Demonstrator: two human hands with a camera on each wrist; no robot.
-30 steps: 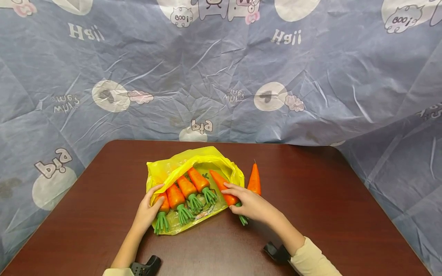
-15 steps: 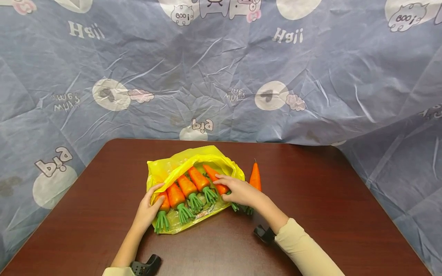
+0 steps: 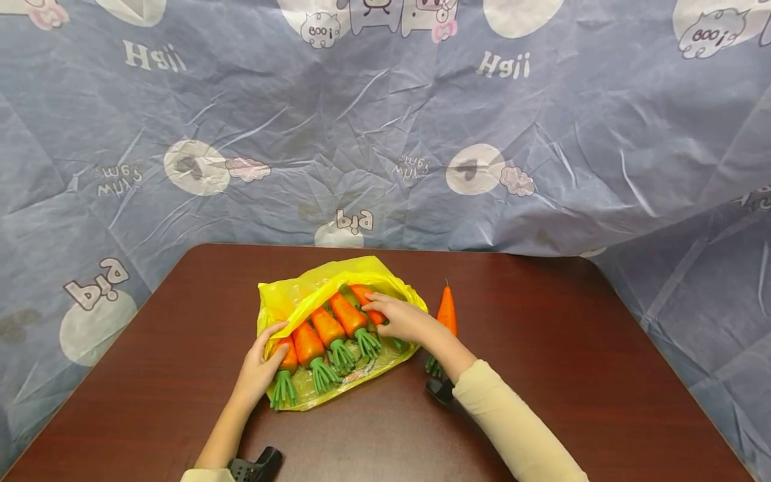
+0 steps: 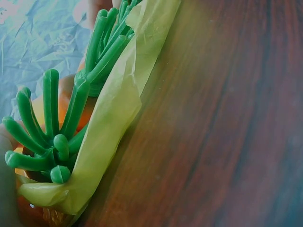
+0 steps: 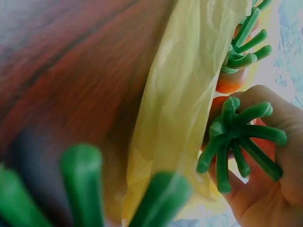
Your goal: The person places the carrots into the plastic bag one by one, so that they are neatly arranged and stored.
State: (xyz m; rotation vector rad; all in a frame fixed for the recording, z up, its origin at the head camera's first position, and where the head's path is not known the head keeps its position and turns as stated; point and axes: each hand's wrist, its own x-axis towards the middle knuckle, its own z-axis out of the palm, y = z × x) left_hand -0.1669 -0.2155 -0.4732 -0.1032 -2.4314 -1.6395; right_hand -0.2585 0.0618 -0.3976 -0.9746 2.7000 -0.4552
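A yellow plastic bag (image 3: 301, 288) lies on its side with its mouth facing the person. Several orange carrots with green stalks, such as this carrot (image 3: 328, 327), lie side by side in the mouth. My left hand (image 3: 258, 367) grips the bag's left edge, fingers on the upper rim and thumb against the leftmost carrot (image 3: 289, 355). Inside the right part of the mouth, my right hand (image 3: 406, 323) holds another carrot (image 3: 361, 292), partly hidden by the fingers. Its splayed green stalks (image 5: 232, 130) face the camera in the right wrist view.
One more carrot (image 3: 447, 311) lies on the brown table (image 3: 542, 348) right of the bag, its stalks partly behind the right forearm. Black wrist cameras (image 3: 265, 462) sit on both wrists. A blue-grey printed cloth (image 3: 385, 134) hangs behind the table.
My right hand has moved left and away from the person, carrying its carrot deeper into the bag beside the others. My left hand stays at the bag's edge.
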